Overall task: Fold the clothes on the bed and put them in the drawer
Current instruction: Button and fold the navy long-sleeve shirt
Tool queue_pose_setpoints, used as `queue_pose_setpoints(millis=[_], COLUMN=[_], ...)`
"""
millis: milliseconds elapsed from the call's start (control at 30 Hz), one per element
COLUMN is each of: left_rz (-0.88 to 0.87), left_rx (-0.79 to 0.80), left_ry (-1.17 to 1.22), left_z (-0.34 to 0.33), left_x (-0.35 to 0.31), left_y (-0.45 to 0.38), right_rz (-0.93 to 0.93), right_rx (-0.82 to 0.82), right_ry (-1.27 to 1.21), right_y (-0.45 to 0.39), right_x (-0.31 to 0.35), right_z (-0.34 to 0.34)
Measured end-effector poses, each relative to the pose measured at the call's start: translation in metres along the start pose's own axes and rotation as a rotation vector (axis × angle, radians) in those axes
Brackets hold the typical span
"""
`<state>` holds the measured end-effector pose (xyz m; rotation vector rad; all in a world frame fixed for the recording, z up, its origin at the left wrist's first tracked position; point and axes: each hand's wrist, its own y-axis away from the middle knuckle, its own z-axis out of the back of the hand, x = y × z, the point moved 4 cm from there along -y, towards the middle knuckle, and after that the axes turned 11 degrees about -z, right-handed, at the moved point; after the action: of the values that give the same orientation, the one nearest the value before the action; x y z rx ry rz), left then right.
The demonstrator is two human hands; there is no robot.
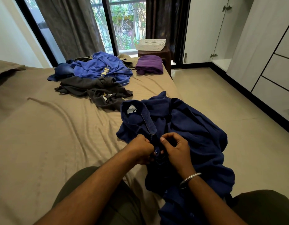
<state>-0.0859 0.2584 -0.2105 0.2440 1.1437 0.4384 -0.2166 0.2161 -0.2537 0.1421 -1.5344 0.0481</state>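
A navy blue collared shirt (189, 127) lies crumpled at the near right corner of the bed (43, 135), partly hanging over the edge. My left hand (140, 149) and my right hand (176, 148) both pinch its button placket, close together around a button. Farther up the bed lies a loose pile: a bright blue garment (101, 67) with yellow lettering, a dark grey garment (95, 90) in front of it, and denim at the left. A folded purple garment (149, 64) sits at the bed's far right corner. White drawers (277, 67) line the right wall.
A white perforated basket (151, 44) rests on a brown stool by the window, past the bed's far corner. A white wardrobe door (203, 30) stands open at the back right. Pale tiled floor (221, 103) runs between bed and drawers. My knees are at the bottom.
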Motion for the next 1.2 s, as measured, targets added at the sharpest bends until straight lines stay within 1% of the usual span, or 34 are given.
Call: queue_pose_setpoints(millis=[100, 167, 200, 333, 433, 500, 600, 700, 767, 867, 933, 1033, 1100, 1133, 1200], left_rz=[-0.052, -0.096, -0.139, -0.431, -0.632, -0.724, -0.754, -0.731, -0.678, -0.643, -0.655, -0.674, -0.696, -0.709, -0.744], left_rx=[-0.005, -0.052, -0.092, -0.288, -0.316, -0.324, -0.348, -0.284, -0.24, -0.257, -0.288, -0.304, -0.336, -0.356, -0.37], left_ry=[0.0, -0.03, -0.083, -0.373, -0.567, -0.657, -0.791, -0.987, -1.034, -1.031, -0.942, -0.633, -0.382, -0.303, -0.236], left_z=[0.005, 0.011, 0.016, 0.034, 0.041, 0.042, 0.041, 0.032, 0.029, 0.031, 0.036, 0.049, 0.06, 0.065, 0.073], left_x=[-0.005, -0.009, -0.012, -0.029, -0.038, -0.037, -0.035, -0.034, -0.031, -0.028, -0.03, -0.031, -0.031, -0.032, -0.035], left_y=[-0.003, -0.005, -0.006, -0.005, -0.01, -0.017, -0.023, -0.029, -0.033, -0.034, -0.035, -0.04, -0.041, -0.04, -0.033], right_rz=[0.049, 0.066, 0.075, 0.172, 0.25, 0.266, 0.337, 0.367, 0.372, 0.408, 0.46, 0.528, 0.539, 0.538, 0.573], right_rx=[-0.01, -0.002, 0.0, 0.011, -0.01, -0.015, 0.054, 0.133, 0.136, 0.16, 0.236, 0.3, 0.259, 0.226, 0.179], right_ry=[0.038, 0.053, 0.066, 0.114, 0.172, 0.275, 0.435, 0.503, 0.553, 0.532, 0.451, 0.349, 0.291, 0.269, 0.282], right_y=[-0.001, -0.001, -0.003, -0.01, -0.024, -0.036, -0.049, -0.055, -0.057, -0.054, -0.049, -0.045, -0.046, -0.047, -0.047], right_x=[0.004, 0.006, 0.007, 0.022, 0.035, 0.039, 0.044, 0.047, 0.049, 0.052, 0.056, 0.066, 0.074, 0.079, 0.089], right_z=[0.0, 0.0, 0.0, 0.001, 0.005, 0.009, 0.012, 0.009, 0.007, 0.007, 0.008, 0.012, 0.017, 0.019, 0.022])
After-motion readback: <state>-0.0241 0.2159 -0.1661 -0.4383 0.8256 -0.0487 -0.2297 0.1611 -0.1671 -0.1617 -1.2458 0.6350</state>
